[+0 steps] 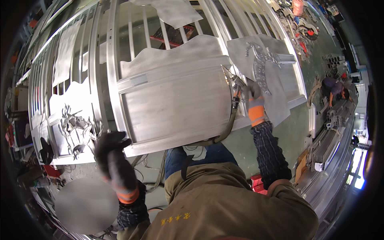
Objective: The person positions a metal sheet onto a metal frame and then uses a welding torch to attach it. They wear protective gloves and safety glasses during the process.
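In my gloved right hand (255, 93) is a handheld welding gun (235, 82), its pointed nozzle aimed away from me over the metal gate frame (118, 120). A thick hose (229, 127) runs from the gun down past the frame's near edge. Beside that hand, a cast metal animal ornament (260, 70) lies on a loose grey sheet (277, 102). My gloved left hand (114, 159) is raised, blurred, at the near edge, its fingers slightly apart with nothing visible in them. Left of it, a second metal ornament (79, 130) rests on a brightly lit panel.
A wavy-edged metal plate (180, 52) lies across the bars in front of me. Another person (334, 88) bends over stacked metal profiles (324, 147) at the right. Tools and scraps (303, 33) cover the floor at upper right. Cables (160, 177) hang near my legs.
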The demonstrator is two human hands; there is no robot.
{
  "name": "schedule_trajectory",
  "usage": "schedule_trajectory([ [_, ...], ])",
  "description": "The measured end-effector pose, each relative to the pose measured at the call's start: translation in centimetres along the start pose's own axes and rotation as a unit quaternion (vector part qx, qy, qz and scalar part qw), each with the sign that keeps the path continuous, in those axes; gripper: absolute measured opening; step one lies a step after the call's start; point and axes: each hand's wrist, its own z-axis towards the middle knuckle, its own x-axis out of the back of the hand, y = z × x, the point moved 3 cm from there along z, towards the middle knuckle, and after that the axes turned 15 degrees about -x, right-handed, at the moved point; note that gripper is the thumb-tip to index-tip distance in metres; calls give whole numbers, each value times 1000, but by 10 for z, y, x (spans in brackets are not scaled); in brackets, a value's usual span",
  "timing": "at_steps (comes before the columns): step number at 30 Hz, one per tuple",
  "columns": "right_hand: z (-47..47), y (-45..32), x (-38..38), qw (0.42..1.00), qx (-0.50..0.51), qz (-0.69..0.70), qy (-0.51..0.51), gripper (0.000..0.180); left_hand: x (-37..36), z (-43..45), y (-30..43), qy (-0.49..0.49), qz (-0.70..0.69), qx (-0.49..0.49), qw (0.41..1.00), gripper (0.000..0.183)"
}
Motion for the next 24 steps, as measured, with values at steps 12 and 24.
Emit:
schedule_trajectory([
  [12,140,316,-16,932,-261,-244,61,100,-95,-270,-105,-99,10,468,878,33],
  [24,148,276,-29,967,-130,-182,-118,44,-252,-331,-136,-240,85,458,852,84],
])
